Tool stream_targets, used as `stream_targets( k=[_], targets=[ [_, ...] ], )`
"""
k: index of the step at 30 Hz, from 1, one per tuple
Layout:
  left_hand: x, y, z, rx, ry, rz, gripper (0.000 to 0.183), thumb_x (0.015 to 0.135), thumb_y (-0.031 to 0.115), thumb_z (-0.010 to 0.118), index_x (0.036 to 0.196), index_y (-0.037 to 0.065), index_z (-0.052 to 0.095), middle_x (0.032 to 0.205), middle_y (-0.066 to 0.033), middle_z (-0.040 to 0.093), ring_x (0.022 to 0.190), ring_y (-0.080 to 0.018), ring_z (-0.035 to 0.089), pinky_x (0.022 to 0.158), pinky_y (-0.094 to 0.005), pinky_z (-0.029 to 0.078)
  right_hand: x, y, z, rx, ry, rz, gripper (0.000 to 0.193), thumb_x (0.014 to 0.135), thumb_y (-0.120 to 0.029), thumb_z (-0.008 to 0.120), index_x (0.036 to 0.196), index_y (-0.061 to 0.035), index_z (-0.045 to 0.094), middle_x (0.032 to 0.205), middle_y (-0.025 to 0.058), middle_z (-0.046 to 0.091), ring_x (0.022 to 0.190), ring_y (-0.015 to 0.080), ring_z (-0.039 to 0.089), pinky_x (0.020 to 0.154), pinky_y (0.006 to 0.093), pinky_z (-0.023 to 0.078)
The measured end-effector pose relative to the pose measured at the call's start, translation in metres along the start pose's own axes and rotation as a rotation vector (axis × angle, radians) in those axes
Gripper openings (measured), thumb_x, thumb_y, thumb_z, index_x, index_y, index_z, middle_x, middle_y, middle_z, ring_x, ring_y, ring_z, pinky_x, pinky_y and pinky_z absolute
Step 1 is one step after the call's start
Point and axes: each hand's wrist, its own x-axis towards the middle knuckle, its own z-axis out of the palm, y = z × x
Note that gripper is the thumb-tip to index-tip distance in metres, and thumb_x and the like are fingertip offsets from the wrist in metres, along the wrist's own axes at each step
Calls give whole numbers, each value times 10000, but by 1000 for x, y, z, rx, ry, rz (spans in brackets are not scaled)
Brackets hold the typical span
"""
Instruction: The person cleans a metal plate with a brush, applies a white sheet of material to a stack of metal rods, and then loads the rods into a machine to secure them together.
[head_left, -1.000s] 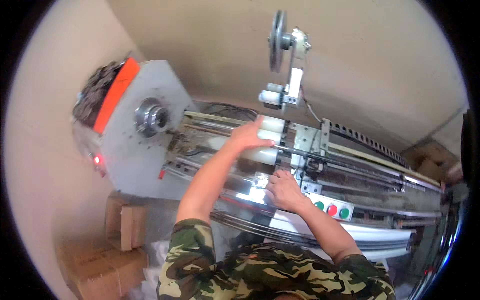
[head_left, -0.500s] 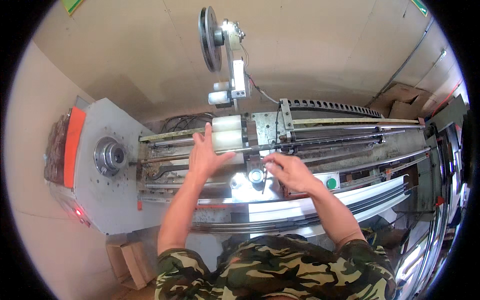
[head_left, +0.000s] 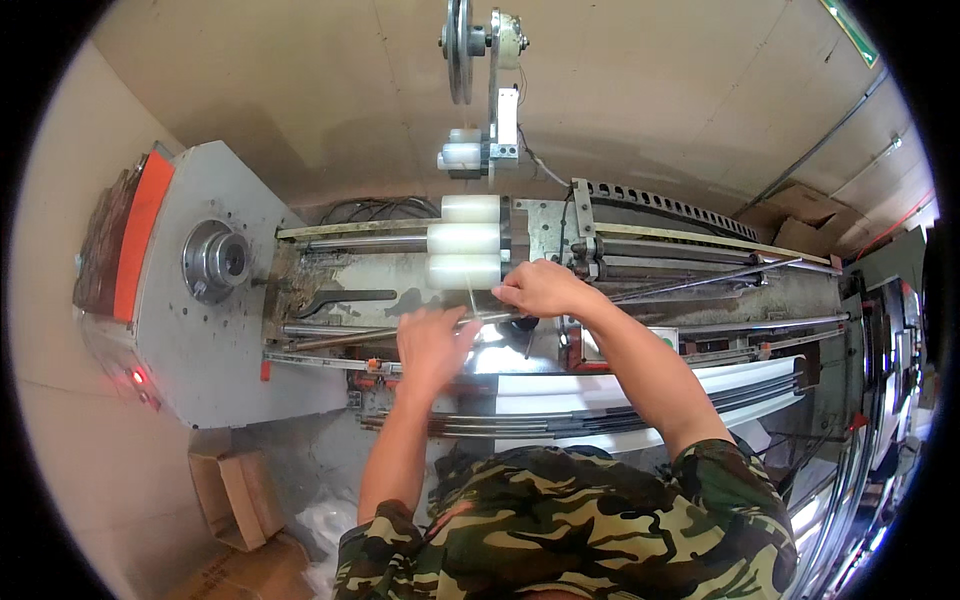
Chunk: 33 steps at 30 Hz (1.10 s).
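A long thin metal rod (head_left: 700,281) lies slantwise across the machine, its right end farther back than its left. My left hand (head_left: 434,348) is on the rod from the near side, thumb and fingers around it. My right hand (head_left: 545,291) is closed on the same rod farther right, just beside the white rollers (head_left: 463,238). A thin pale strand (head_left: 471,297) runs down from the rollers to the rod between my hands. Below my right hand sits a bright metal carriage plate (head_left: 505,358), partly covered by the hands and rod.
The grey machine housing with a round chuck (head_left: 230,258) stands at the left. A dark wrench (head_left: 350,297) lies on the machine bed. Several rods (head_left: 600,424) rest in a white trough (head_left: 730,377) along the front. A reel (head_left: 458,52) hangs above the small rollers (head_left: 461,156). A cardboard box (head_left: 235,495) stands lower left.
My left hand has come down from the white rollers onto the rod. My right hand has left the clamp area and grips the rod. The rod has moved nearer to me, in front of the rollers.
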Motion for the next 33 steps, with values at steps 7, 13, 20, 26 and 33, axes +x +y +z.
stream_targets(
  k=[7, 13, 20, 26, 33],
  targets=[
    [1, 5, -5, 28, -51, -59, 323, 842, 425, 728, 904, 114, 790, 793, -89, 713, 820, -285, 631, 803, -419, 418, 32, -2, 24, 16, 32, -47, 470, 927, -453, 590, 836, -20, 750, 827, 227, 709, 838, 418, 686, 795, 495, 523],
    [4, 4, -5, -3, -27, -62, 304, 831, 419, 741, 861, 122, 794, 738, -73, 707, 780, -281, 628, 779, -411, 419, -8, 0, 29, 497, 276, 142, 449, 939, -444, 592, 856, -34, 755, 796, 180, 716, 789, 384, 688, 715, 445, 521],
    [1, 1, 0, 11, 19, -28, 314, 829, 424, 743, 862, 115, 784, 789, -70, 718, 806, -269, 636, 791, -407, 415, -15, -3, 28, -28, 334, -35, 449, 958, -463, 562, 875, -70, 764, 836, 184, 724, 871, 387, 695, 796, 485, 532],
    [1, 2, -1, 1, 20, -41, 320, 829, 423, 743, 869, 108, 782, 800, -74, 720, 827, -265, 636, 800, -406, 411, 29, -13, 26, 66, 145, 31, 468, 921, -476, 615, 872, -35, 765, 867, 203, 727, 884, 377, 699, 786, 457, 539],
    [1, -1, 2, -49, 53, -29, 325, 834, 432, 732, 853, 111, 783, 782, -77, 714, 821, -273, 636, 791, -413, 410, -80, 12, 92, 630, 549, 232, 400, 1003, -387, 587, 932, -3, 674, 771, 22, 632, 717, 102, 557, 697, 289, 479]
  ],
)
